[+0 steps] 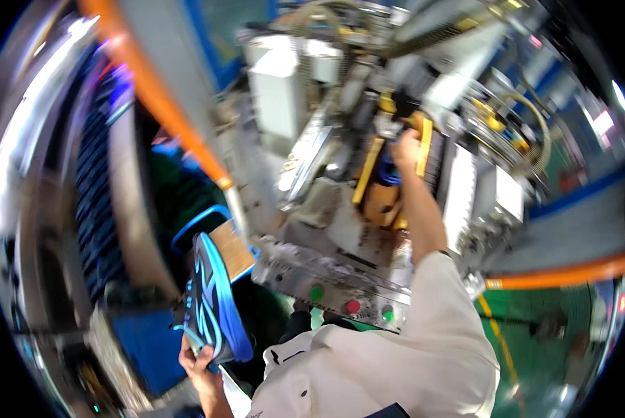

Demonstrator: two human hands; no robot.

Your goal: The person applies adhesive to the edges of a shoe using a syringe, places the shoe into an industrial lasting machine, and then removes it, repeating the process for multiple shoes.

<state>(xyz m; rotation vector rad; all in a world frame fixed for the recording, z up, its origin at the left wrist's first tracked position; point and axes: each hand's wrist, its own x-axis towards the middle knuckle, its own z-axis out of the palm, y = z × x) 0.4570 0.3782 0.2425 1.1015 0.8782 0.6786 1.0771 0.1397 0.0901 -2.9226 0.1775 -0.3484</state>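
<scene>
Head view, left grip (198, 365) pinching blue shoe (218, 299), long axis steep, top leaning left, right grip (406, 148) closure unclear

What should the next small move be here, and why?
Probably ease the right hand back from the yellow bars before moving the shoe: that hand reaches in at them, its grip too blurred to tell, while the left hand holds the shoe off to the side.

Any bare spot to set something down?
Blue panel left of the shoe in the left hand looks bare; level or not, unclear. Green floor shows right of the pale sleeve, below the orange rail. Crowded: around the right hand, by yellow bars.
</scene>
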